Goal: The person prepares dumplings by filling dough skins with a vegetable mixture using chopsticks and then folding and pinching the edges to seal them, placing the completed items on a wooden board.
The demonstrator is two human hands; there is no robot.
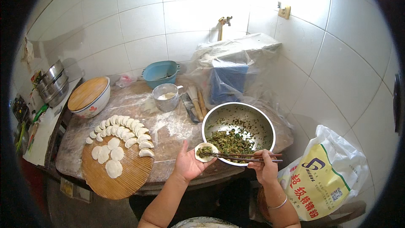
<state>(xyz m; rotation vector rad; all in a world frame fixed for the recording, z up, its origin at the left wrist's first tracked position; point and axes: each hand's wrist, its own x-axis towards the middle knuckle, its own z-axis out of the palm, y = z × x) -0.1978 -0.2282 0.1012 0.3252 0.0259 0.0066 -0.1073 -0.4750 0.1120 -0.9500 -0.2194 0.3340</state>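
Note:
My left hand (190,165) is palm up, with a round dumpling wrapper (215,150) resting across its fingers. A small heap of green filling (205,151) lies on the wrapper. In my right hand (266,171) is a pair of dark chopsticks (242,158), their tips at the filling on the wrapper. Just beyond both hands stands a steel bowl (262,122) partly filled with chopped green-brown filling (230,143). To the left, a round wooden board (122,187) carries several flat wrappers (114,169) and curved rows of folded dumplings (143,137).
The wooden table (173,147) is dusted with flour. Toward the back are a lidded bowl (95,106), a clear cup (166,98), a blue basin (160,72), a brush (195,101) and a plastic-covered box (230,80). A flour bag (325,177) stands at the right.

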